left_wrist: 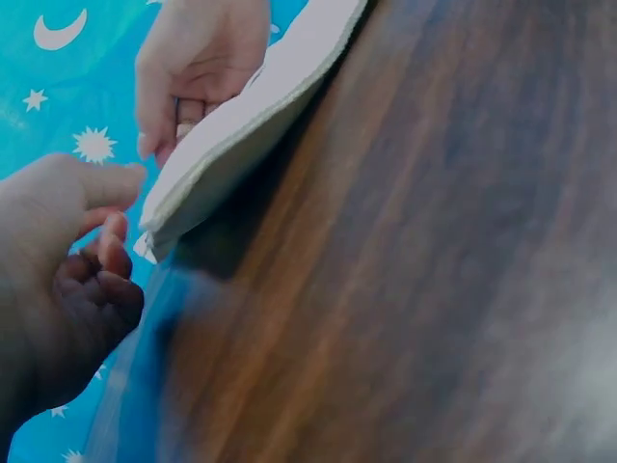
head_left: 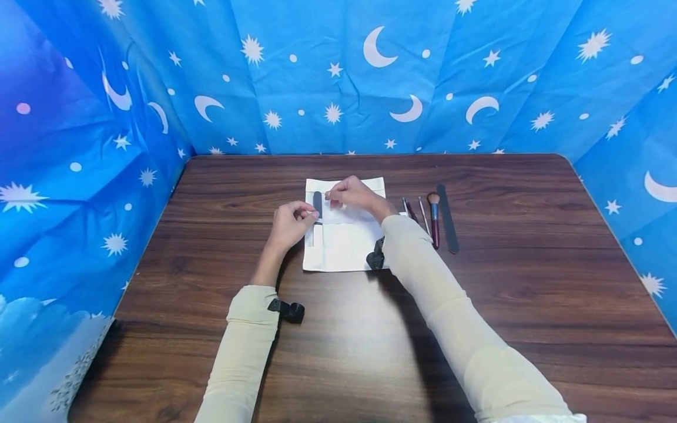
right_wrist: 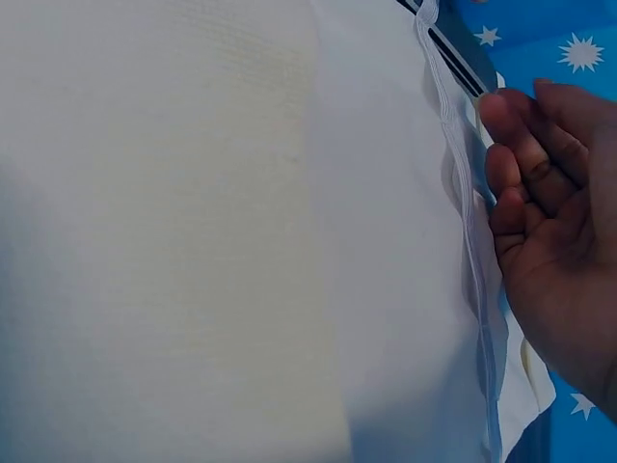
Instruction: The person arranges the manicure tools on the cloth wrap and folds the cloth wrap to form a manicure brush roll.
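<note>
A white cloth pouch lies unfolded on the table, with a dark nail file upright in the head view near its left side. My left hand pinches at the pouch's left edge, by the file's lower end. Over the upper part of the pouch, my right hand has its fingers bent, the tips just right of the file. Beside the fingertips of my right hand, a slim black-and-silver tool runs along an elastic band; whether they touch it cannot be told.
Right of the pouch lie several slim tools, a brush with a dark red handle and a long dark file. The brown wooden table ends at a blue cloth with moons and stars.
</note>
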Demonstrator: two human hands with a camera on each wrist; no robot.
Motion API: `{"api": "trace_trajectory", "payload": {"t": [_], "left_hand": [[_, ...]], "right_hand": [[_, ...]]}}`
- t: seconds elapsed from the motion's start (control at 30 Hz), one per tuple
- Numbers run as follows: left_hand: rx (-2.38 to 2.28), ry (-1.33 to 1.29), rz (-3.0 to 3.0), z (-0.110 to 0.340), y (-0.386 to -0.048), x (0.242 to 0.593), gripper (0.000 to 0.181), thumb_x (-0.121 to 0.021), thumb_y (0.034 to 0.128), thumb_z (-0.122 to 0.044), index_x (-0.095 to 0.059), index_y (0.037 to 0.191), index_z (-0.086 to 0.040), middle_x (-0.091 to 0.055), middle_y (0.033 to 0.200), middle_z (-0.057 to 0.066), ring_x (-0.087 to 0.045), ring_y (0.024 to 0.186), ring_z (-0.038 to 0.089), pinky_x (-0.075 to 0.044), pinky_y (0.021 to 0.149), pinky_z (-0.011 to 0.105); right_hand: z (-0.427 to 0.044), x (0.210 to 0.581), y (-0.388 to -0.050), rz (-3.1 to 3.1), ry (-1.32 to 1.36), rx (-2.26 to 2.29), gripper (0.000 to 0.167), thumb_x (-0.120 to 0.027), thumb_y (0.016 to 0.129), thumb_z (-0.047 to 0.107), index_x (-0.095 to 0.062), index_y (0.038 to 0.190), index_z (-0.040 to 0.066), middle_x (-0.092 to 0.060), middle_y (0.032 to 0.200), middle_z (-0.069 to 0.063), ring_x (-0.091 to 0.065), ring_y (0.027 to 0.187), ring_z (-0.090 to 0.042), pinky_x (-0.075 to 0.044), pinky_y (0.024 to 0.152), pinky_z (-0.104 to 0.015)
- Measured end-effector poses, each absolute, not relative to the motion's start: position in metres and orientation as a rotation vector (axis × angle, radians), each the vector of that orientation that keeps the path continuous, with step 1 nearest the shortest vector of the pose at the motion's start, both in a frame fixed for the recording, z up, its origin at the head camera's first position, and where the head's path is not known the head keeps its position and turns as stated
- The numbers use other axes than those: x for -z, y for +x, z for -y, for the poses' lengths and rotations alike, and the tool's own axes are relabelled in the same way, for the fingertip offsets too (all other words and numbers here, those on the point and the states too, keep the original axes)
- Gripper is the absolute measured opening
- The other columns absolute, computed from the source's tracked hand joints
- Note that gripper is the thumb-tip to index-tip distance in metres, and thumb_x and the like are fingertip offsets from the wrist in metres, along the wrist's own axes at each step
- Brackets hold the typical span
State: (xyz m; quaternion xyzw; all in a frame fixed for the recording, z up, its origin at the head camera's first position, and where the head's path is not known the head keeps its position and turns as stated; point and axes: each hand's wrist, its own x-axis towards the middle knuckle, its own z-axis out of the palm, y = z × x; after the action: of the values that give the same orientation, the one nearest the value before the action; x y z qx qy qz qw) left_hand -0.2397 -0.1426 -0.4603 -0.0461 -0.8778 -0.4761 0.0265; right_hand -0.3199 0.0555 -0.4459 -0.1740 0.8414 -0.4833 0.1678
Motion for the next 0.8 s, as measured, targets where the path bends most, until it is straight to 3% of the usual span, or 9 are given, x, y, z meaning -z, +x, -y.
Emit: {"api": "trace_trajectory", "payload": {"t": [0.1,0.17,0.3,0.43,0.5,0.8], "left_hand": [[1.539,-0.21,2.712,0.138,-0.24,0.461,0.014,-0.07,0.0926,-0.012,-0.077,0.097,-0.001,-0.053,0.07,-0.002,-0.046,0.063,0.011,-0.035,0.056,0.021],[1.536,-0.245,2.738,0.135,-0.24,0.463,0.014,-0.069,0.0934,-0.013,-0.077,0.098,-0.002,-0.049,0.064,-0.005,-0.043,0.058,0.009,-0.033,0.054,0.021],[1.54,-0.264,2.773,0.133,-0.24,0.465,0.016,-0.069,0.0942,-0.014,-0.079,0.1,-0.003,-0.042,0.056,-0.007,-0.036,0.051,0.007,-0.028,0.05,0.022],[1.519,-0.288,2.816,0.131,-0.24,0.466,0.016,-0.071,0.094,-0.016,-0.079,0.1,-0.004,-0.041,0.055,-0.007,-0.035,0.05,0.009,-0.027,0.05,0.023],[1.467,-0.308,2.853,0.13,-0.241,0.466,0.016,-0.071,0.0941,-0.018,-0.08,0.101,-0.005,-0.041,0.054,-0.006,-0.036,0.049,0.009,-0.028,0.05,0.023],[1.131,-0.357,2.949,0.123,-0.239,0.461,0.021,-0.071,0.0948,-0.026,-0.08,0.104,-0.01,-0.047,0.053,-0.004,-0.04,0.048,0.011,-0.033,0.053,0.027]], "right_hand": [[-0.057,0.447,-0.319,-2.388,-0.487,1.418,0.031,-0.053,0.099,0.016,-0.076,0.093,-0.005,-0.076,0.116,-0.015,-0.07,0.107,-0.021,-0.045,0.079,-0.017],[-0.058,0.448,-0.319,-2.384,-0.488,1.439,0.031,-0.052,0.1,0.015,-0.075,0.097,-0.006,-0.073,0.121,-0.018,-0.069,0.11,-0.023,-0.046,0.079,-0.016],[-0.06,0.448,-0.317,-2.37,-0.474,1.477,0.03,-0.053,0.1,0.014,-0.074,0.11,-0.005,-0.077,0.101,-0.014,-0.065,0.087,-0.016,-0.047,0.074,-0.017],[-0.063,0.448,-0.314,-2.328,-0.446,1.555,0.031,-0.053,0.1,0.013,-0.071,0.118,-0.005,-0.072,0.078,0.003,-0.057,0.076,-0.007,-0.046,0.072,-0.018],[-0.064,0.45,-0.314,-2.312,-0.441,1.599,0.032,-0.052,0.1,0.012,-0.07,0.119,-0.006,-0.07,0.075,0.009,-0.057,0.074,-0.006,-0.046,0.072,-0.018],[-0.061,0.46,-0.312,-2.313,-0.394,1.75,0.028,-0.054,0.099,0.009,-0.07,0.115,-0.008,-0.069,0.075,0.012,-0.062,0.076,-0.003,-0.046,0.071,-0.017]]}}
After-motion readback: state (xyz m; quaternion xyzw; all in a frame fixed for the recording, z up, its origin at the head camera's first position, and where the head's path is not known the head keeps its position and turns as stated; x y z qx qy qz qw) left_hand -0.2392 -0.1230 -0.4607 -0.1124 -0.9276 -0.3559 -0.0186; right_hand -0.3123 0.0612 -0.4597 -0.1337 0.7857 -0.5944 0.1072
